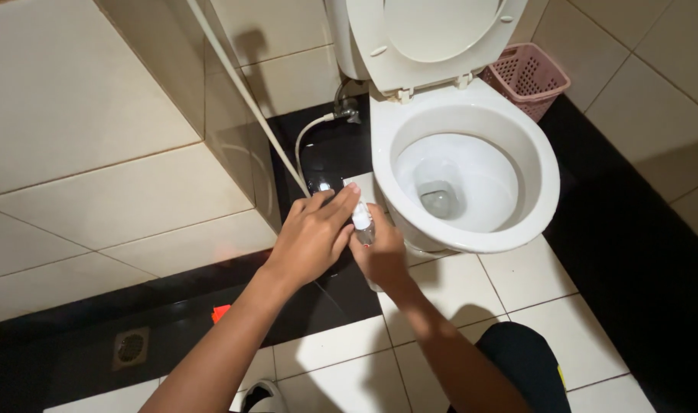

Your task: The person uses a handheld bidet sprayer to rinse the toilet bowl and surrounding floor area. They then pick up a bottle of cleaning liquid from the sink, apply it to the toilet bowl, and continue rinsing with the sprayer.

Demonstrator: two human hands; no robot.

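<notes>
A small clear bottle (364, 227) is being held in both hands beside the toilet (471, 164).

The bottle is being gripped upright by the right hand (381, 254), its fingers closed around the body, while the white cap is being pinched by the fingers (341, 200) of the left hand (310, 239) — all of it held above the floor (456, 291), just beside the bowl's front rim. The seat lid is being kept raised; a pink basket (526, 76) is sitting behind the bowl, a white hose (307, 141) running down the wall — a floor drain (131, 348) lying well apart.
</notes>
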